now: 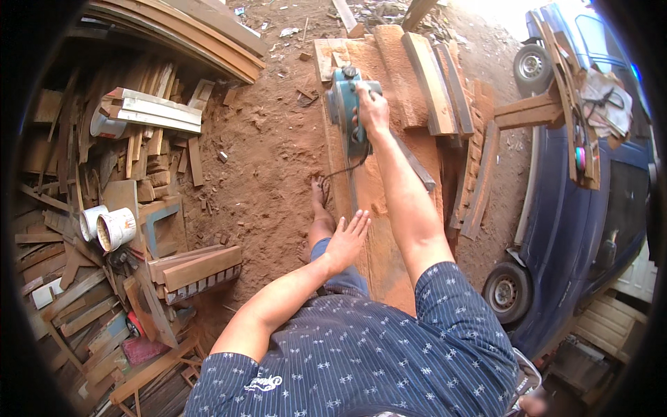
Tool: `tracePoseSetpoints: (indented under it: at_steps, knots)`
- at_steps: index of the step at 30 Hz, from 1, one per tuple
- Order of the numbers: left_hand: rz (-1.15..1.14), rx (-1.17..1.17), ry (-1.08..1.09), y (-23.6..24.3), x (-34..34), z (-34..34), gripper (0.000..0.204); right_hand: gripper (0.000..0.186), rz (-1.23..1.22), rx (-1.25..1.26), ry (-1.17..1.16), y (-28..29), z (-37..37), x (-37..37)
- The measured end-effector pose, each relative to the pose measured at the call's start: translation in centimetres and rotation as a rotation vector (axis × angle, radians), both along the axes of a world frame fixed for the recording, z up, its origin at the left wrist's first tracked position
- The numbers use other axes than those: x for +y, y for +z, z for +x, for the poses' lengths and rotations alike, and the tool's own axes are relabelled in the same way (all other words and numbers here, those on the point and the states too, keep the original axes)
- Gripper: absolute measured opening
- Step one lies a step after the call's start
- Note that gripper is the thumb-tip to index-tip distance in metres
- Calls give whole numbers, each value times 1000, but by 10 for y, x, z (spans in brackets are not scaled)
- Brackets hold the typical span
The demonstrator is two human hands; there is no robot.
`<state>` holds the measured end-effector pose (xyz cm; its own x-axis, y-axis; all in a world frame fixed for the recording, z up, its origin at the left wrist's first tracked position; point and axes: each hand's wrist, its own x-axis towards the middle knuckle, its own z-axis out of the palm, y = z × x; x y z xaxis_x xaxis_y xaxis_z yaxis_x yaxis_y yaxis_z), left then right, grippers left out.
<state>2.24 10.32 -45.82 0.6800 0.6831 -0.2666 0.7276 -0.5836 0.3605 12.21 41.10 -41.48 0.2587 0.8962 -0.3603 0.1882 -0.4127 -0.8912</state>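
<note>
My right hand [373,111] is wrapped round the handle of a teal electric planer [340,104], my arm stretched far forward. The planer stands on a narrow wooden board [338,163] along the left edge of the sawdust-covered workbench [389,243]. From the planer's near end a dark cord [351,169] curves down to the left. Close to my body, my left hand [349,240] is open with fingers extended, holding nothing. It is over the bench's left side; whether it touches the wood I cannot tell.
Several wooden beams [427,83] lie at the bench's right side. Offcuts [90,299] and two white buckets [116,229] crowd the left, with stacked planks [208,42] at far left. A blue vehicle [563,208] stands right. My bare foot [319,186] is on the dirt floor.
</note>
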Motion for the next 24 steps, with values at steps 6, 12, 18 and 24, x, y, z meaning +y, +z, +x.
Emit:
tracePoseSetpoints:
  at_steps: [6,12,18,24]
  knots:
    - [-325,-187,-33,50,-13,-12,31,50,-22,119,-11,10,27,-145]
    - [71,-679,198,79,-42,-38,24,49,-62,110,-33,23,45,-262]
    - [129,-633,451,78,3,-44,25,46,-53,188,-39,33,63,-356]
    - [92,-541,813,-5,50,-30,53,47,-48,-26,-79,6,96,-454]
